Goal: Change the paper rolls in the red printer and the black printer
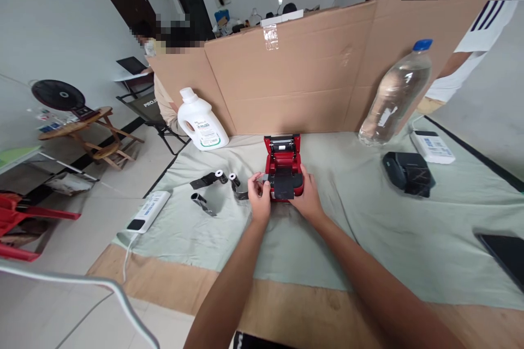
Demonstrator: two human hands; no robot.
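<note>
While three small rolls of glossy black film (221, 176) lie partly unwound on the grey-green cloth (233, 251), the left hand (259, 196) bends its thumb and fingers against the near left edge of a compact red-and-black device (283, 162), which sits mid-cloth with its lid raised. A wide, dull black strip (284, 185) drapes over the device's front, and the right hand (308, 194) grips the front right corner. The step in hand looks to be work on that strip at the opened device; the next move seems to call for a steady right-hand hold and light left fingertips.

Whether the left fingers pinch anything, I cannot tell. The strip covers much of the front, and some right fingertips are hidden. Farther right, a bulky black object (407, 173) is hard to identify, and a flat dark slab (504, 255) is cut off by the frame.
</note>
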